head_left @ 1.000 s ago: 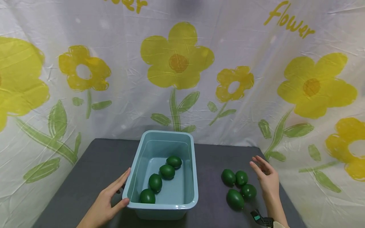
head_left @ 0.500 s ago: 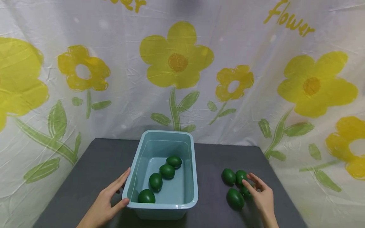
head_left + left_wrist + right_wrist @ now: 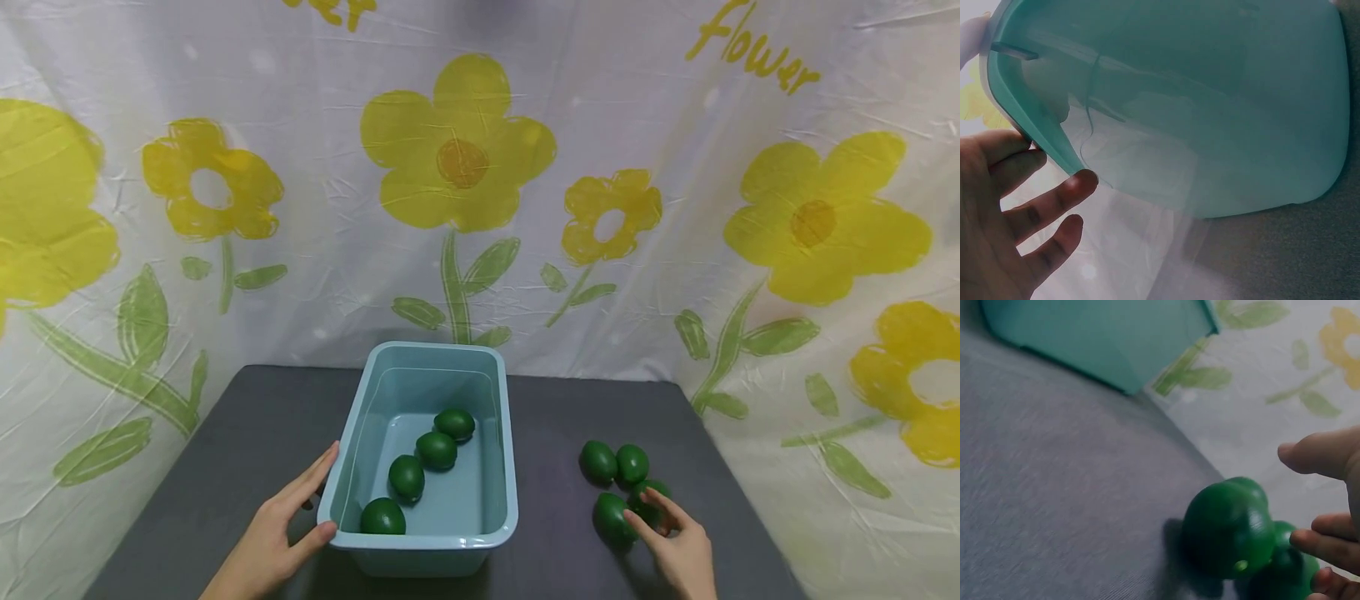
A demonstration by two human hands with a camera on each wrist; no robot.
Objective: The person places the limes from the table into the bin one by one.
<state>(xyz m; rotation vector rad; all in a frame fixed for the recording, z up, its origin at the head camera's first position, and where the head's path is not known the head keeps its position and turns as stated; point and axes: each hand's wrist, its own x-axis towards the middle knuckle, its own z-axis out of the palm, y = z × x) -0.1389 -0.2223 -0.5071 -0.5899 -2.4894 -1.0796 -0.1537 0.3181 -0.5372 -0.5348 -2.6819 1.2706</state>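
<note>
In the head view, my left hand (image 3: 272, 533) rests against the left front of a light blue plastic bin (image 3: 423, 542), thumb and fingertips at its rim. In the left wrist view, the fingers of my left hand (image 3: 1013, 212) lie loosely along the rim. Inside the bin lie several dark green, lime-shaped fruits (image 3: 407, 479). My right hand (image 3: 681, 554) is low over a cluster of similar fruits on the table, thumb and fingers spread about the rightmost fruit (image 3: 651, 497). The right wrist view shows fingertips at a fruit (image 3: 1297, 575), the thumb apart from it.
The other fruits of the cluster, such as the near left fruit (image 3: 613, 518) and the back left fruit (image 3: 597, 462), sit close together on the dark grey table (image 3: 551, 500). A white flower-print curtain (image 3: 315, 183) hangs behind and at both sides.
My right hand has come down and left, from beside the cluster to its rightmost fruit. The left hand stays at the bin's rim. The view has shifted slightly.
</note>
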